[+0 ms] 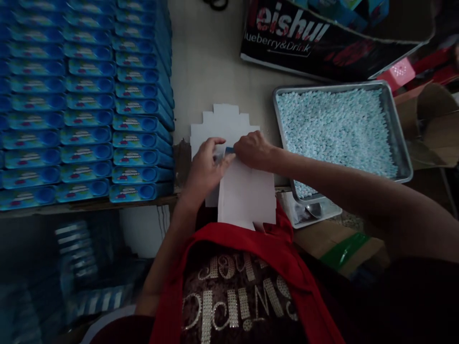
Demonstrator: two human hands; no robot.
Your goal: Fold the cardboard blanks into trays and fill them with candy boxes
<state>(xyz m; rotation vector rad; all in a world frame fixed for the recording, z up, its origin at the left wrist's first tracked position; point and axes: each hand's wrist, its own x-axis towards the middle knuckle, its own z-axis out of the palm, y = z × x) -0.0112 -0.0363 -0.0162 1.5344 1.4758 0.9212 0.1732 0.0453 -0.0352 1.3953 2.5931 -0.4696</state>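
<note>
An unfolded white cardboard box blank (247,193) lies plain side up, with its near part overhanging the table edge by the red apron. My left hand (208,165) is curled at its left side, thumb and index finger around a partly raised flap. A small blue patch (229,150) shows between the two hands; whether it is printed card or a separate piece I cannot make out. My right hand (253,150) is closed at the blank's middle, its fingertips mostly hidden. A second stepped white card area (225,117) extends beyond the hands.
Tall stacks of blue boxes (136,124) stand at left. On the right is a metal tray (405,153) of small pale-green pieces, with a scoop (314,210) below it. A black carton (287,43) stands behind. Scissor handles (218,5) show at the top edge.
</note>
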